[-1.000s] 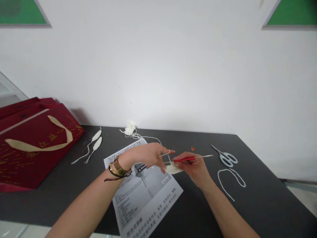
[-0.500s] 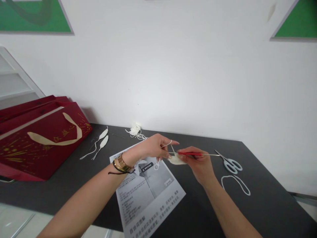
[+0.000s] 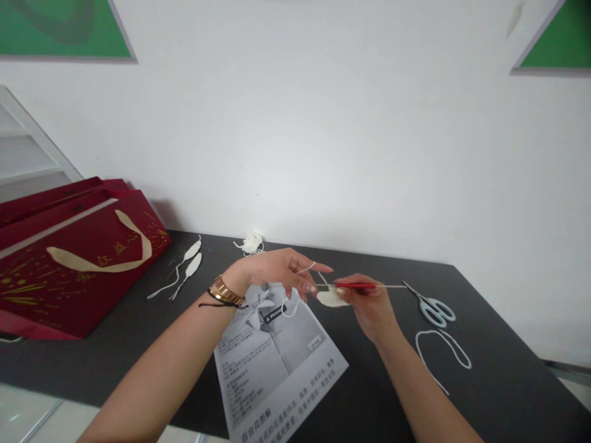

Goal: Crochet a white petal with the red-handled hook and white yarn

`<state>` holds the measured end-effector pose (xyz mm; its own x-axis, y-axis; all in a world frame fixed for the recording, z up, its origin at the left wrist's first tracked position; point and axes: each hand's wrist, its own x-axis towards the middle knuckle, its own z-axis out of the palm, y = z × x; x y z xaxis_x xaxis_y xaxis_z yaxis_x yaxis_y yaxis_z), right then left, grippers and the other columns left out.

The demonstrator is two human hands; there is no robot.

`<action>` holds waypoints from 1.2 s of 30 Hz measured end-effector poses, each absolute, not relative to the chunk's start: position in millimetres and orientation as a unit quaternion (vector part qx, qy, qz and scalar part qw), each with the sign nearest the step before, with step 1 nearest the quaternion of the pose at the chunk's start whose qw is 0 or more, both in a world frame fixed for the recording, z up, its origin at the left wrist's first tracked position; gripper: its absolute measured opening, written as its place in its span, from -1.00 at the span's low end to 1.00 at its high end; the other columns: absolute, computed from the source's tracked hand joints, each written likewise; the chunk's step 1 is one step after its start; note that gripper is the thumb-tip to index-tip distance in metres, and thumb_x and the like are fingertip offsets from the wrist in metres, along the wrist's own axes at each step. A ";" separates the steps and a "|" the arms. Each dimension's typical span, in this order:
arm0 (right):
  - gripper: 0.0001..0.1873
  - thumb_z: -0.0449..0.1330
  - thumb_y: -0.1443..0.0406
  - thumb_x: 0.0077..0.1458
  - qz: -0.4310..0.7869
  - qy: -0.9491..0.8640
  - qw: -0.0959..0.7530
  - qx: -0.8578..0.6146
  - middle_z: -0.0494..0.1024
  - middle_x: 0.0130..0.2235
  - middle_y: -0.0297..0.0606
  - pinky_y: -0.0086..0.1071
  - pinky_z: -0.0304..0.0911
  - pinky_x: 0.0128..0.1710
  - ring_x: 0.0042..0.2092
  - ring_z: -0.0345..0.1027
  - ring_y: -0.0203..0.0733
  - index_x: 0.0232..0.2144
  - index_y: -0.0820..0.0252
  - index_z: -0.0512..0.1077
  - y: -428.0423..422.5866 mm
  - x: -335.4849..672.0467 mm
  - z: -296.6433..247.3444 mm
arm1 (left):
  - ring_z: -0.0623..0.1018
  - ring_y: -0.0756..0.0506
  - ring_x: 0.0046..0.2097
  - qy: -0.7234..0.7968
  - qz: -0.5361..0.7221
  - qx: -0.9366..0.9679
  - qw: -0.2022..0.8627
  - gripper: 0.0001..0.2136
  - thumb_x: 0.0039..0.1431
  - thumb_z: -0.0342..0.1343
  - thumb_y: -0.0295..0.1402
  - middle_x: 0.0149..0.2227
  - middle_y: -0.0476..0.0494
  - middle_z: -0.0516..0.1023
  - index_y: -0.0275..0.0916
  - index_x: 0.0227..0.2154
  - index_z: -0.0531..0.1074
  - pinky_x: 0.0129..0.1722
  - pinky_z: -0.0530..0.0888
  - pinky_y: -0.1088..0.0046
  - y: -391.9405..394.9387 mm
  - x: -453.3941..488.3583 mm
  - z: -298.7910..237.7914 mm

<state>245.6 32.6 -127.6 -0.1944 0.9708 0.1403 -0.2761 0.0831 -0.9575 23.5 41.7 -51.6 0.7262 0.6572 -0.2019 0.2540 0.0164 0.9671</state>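
My right hand grips a crochet hook with a red handle, lying almost level. Its fingers also pinch a small cream crocheted piece just beneath the hook. Across the hook, to the left, is my left hand, with white yarn running over its stretched index finger down to the hook. The left thumb sits close to the hook's thin end, beside the crocheted piece. A slack loop of the yarn hangs below the left fingers. How the hook tip meets the stitches is too small to tell.
A printed sheet lies on the black table under my hands. Scissors and a piece of yarn lie right. Two cream leaf-shaped pieces and red gift bags are left. A yarn bundle rests by the wall.
My left hand has drawn slightly left, and the yarn loop beneath it hangs larger. More of the crocheted piece shows between the hands. My right hand keeps its hold.
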 end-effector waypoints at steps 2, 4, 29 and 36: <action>-0.86 0.42 0.35 -0.29 0.620 -0.479 0.526 -0.331 0.58 -0.54 -0.34 -0.45 0.35 -0.52 -0.53 0.40 -0.29 -0.53 0.15 0.56 32.2 247.2 -129.1 | 0.52 -0.06 -0.29 0.313 0.159 0.658 0.667 -0.61 0.02 0.19 -0.25 -0.07 -0.27 0.53 -0.19 -0.04 0.45 -0.49 0.40 0.51 44.9 19.9 -52.4; -0.84 0.43 0.35 -0.32 0.651 -0.454 0.517 -0.320 0.57 -0.55 -0.34 -0.45 0.36 -0.54 -0.55 0.40 -0.29 -0.55 0.16 0.55 30.8 248.1 -128.4 | 0.48 -0.01 -0.37 0.318 0.179 0.639 0.678 -0.67 0.03 0.17 -0.20 -0.13 -0.28 0.53 -0.26 -0.18 0.53 -0.56 0.33 0.55 49.0 17.5 -57.3; -0.81 0.45 0.27 -0.33 0.695 -0.387 0.538 -0.280 0.53 -0.59 -0.39 -0.52 0.32 -0.69 -0.63 0.35 -0.34 -0.55 0.12 0.54 26.3 259.7 -117.0 | 0.29 0.06 -0.48 0.235 0.310 0.585 0.712 -0.29 -0.08 0.23 -0.40 -0.44 0.02 0.34 -0.04 0.19 0.14 -0.49 0.22 0.52 35.2 34.1 -78.7; -0.85 0.40 0.33 -0.25 0.588 -0.404 0.621 -0.326 0.57 -0.52 -0.36 -0.43 0.37 -0.55 -0.51 0.41 -0.28 -0.50 0.12 0.56 27.5 253.5 -125.1 | 0.50 -0.05 -0.23 0.246 0.339 0.526 0.740 -0.10 -0.08 0.25 -0.54 -0.08 -0.17 0.46 0.13 0.24 -0.12 -0.25 0.34 0.38 27.9 57.6 -80.0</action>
<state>253.5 27.5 -125.1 -0.0177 0.9927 0.1190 -0.4663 0.0970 -0.8793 57.6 27.9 -80.0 0.6491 0.7607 -0.0080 -0.2425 0.2169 0.9456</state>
